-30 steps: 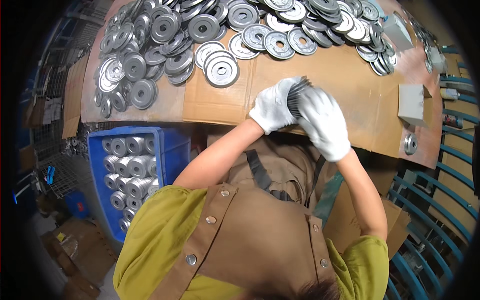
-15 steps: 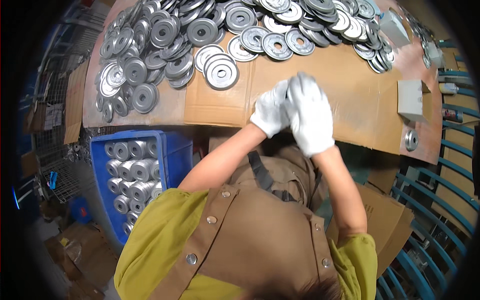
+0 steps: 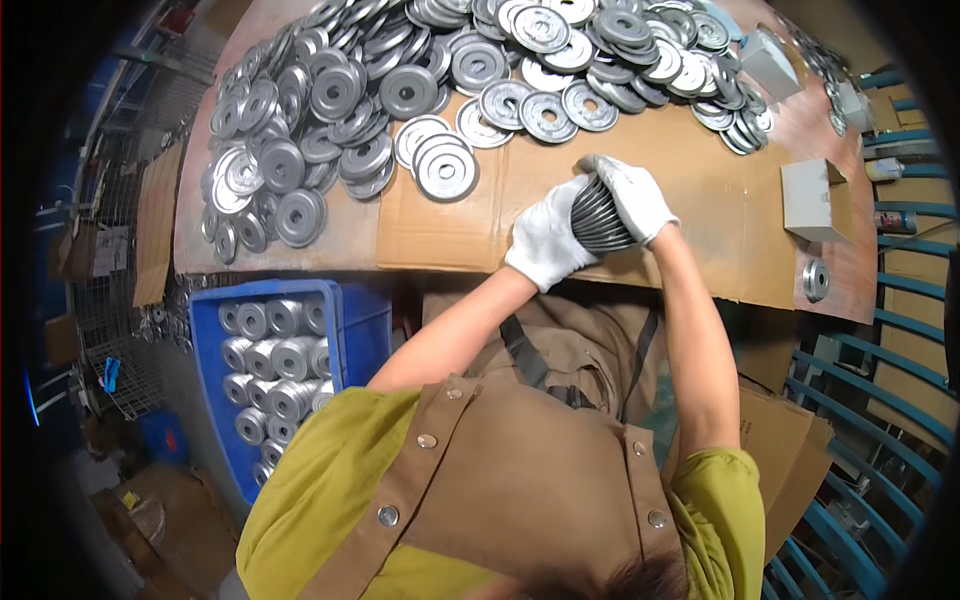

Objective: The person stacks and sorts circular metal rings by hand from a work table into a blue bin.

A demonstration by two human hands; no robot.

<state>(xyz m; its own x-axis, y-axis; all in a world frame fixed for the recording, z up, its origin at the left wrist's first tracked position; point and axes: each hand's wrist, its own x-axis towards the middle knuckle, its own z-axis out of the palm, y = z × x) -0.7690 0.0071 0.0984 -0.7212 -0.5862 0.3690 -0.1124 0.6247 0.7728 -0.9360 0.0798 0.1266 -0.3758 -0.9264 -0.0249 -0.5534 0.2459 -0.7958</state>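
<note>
Both gloved hands clamped on a stack of grey metal discs (image 3: 598,215): left hand (image 3: 545,245) cupped at one end, right hand (image 3: 635,195) wrapped over the other. Stack held on edge, just above the cardboard sheet (image 3: 700,215) on the table. Loose discs (image 3: 400,90) heaped beyond. Small grey box (image 3: 810,200) to the right. Blue crate (image 3: 365,320) of stacked discs below, left.

Stack of metal discs (image 3: 600,215): both ends covered by the gloved left hand (image 3: 547,243) and right hand (image 3: 632,195); disc count indeterminable. Blue crate (image 3: 360,320): right part hidden behind the person's arm and shoulder. Heap of discs (image 3: 420,70): cut off at the upper edge. Person's head: cut off below.
</note>
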